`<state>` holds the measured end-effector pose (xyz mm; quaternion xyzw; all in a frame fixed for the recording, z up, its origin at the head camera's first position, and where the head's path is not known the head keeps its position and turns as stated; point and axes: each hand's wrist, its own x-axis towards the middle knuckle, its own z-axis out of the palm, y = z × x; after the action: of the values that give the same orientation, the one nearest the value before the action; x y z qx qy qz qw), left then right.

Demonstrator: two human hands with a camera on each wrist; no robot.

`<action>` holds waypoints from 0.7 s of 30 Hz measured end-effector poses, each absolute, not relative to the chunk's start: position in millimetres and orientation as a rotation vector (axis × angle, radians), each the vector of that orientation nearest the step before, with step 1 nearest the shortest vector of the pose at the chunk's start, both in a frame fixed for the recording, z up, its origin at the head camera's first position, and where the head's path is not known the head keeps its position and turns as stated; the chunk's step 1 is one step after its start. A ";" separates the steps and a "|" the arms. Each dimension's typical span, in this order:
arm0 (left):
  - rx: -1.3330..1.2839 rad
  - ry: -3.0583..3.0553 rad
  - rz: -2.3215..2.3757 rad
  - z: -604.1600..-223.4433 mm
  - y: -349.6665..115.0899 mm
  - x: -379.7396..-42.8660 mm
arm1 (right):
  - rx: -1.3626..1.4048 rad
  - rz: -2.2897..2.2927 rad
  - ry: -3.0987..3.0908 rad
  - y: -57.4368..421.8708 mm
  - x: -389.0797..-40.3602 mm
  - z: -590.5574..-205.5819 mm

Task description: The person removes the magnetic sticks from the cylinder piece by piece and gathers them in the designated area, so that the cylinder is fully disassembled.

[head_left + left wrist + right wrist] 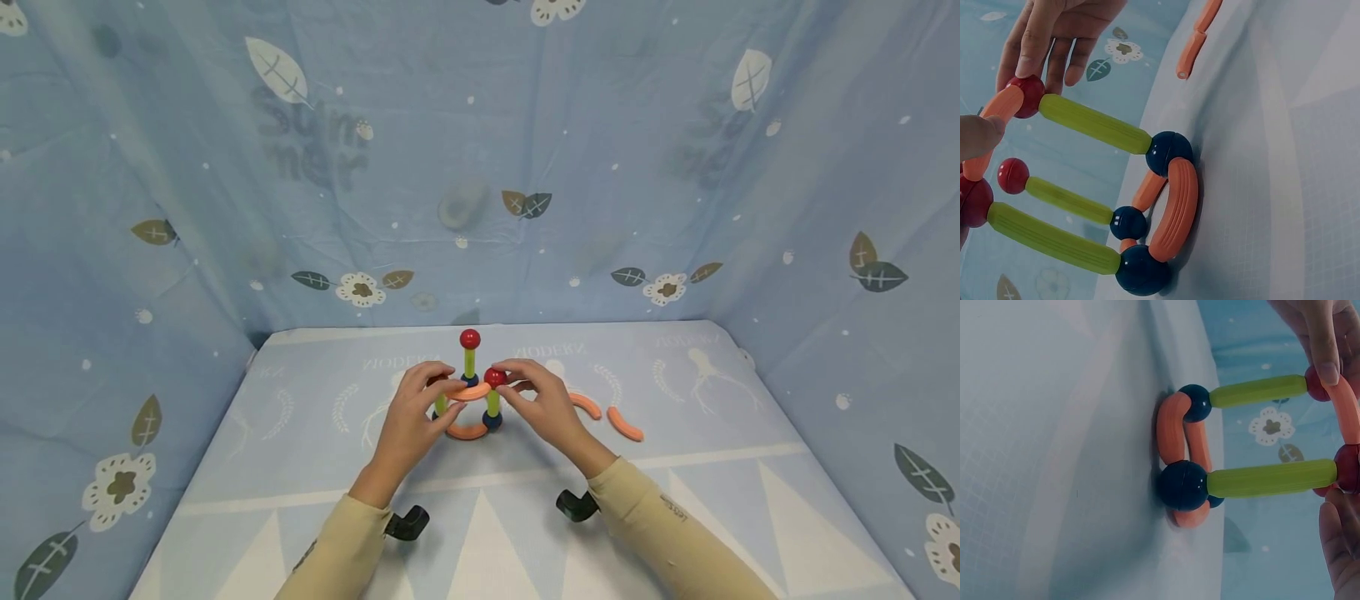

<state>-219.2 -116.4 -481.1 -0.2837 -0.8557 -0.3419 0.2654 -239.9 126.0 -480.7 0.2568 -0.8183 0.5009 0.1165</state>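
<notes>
The head view is bright, while both wrist views look dim.

a booth (600,150) walled with leaf-print cloth (420,125)

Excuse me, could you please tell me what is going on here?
A person is handling a frame of plastic-looking toy pieces. The left hand pinches a curved orange rod across two red balls, while the right hand holds the right-hand round red ball. Three upright green rods rise from round blue balls linked by curved orange base pieces. The rear red ball has no top link yet. Two spare orange pieces lie to the right.
</notes>
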 end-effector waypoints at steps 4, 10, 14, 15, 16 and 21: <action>-0.772 -2.307 -0.898 -480.7 -116.2 -220.1 | 0.768 1.449 -2.384 124.9 -240.2 -480.3; -0.762 -2.328 -0.898 -478.9 -116.5 -220.1 | 0.762 1.444 -2.395 123.9 -240.4 -479.5; -0.775 -2.312 -0.918 -480.4 -116.9 -220.2 | 0.764 1.445 -2.402 123.3 -240.5 -478.4; -0.779 -2.308 -0.917 -480.9 -117.0 -220.4 | 0.766 1.443 -2.401 123.3 -240.4 -478.2; -0.783 -2.304 -0.916 -481.3 -117.1 -220.6 | 0.767 1.442 -2.400 123.1 -240.4 -478.1; -0.789 -2.297 -0.919 -483.1 -117.7 -221.5 | 0.770 1.438 -2.402 122.4 -240.5 -478.2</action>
<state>-221.5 -117.7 -483.1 -0.2925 -0.8520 -0.3408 0.2690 -240.5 122.4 -478.2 0.2632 -0.8214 0.4918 0.1189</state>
